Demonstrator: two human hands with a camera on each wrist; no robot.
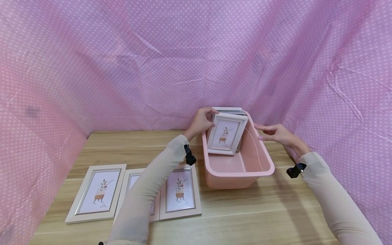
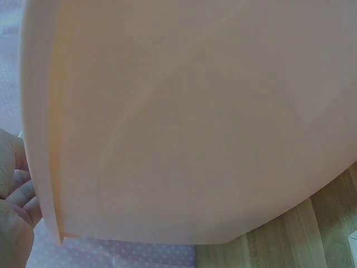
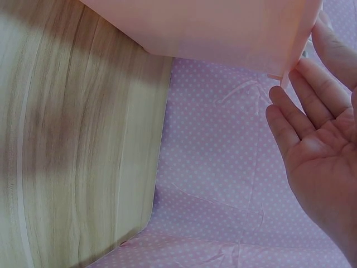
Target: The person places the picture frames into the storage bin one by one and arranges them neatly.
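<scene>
A white picture frame (image 1: 226,134) with a plant print leans inside the pink plastic bin (image 1: 239,175), in front of several other frames (image 1: 228,109) stacked at its far end. My left hand (image 1: 200,121) pinches the front frame at its upper left edge, thumb on the face and fingers behind. In the left wrist view the bin's outer wall hides most of this grip. On the other side, my right hand (image 1: 277,134) has its fingers extended at the bin's right rim; in the right wrist view the fingertips (image 3: 277,96) are by the rim's corner.
Left of the bin, three more picture frames lie face up on the wooden table (image 1: 245,214): a left one (image 1: 99,192), a middle one partly covered by my left sleeve (image 1: 153,183), and a right one (image 1: 180,190). A pink dotted cloth (image 1: 171,61) hangs behind and at both sides.
</scene>
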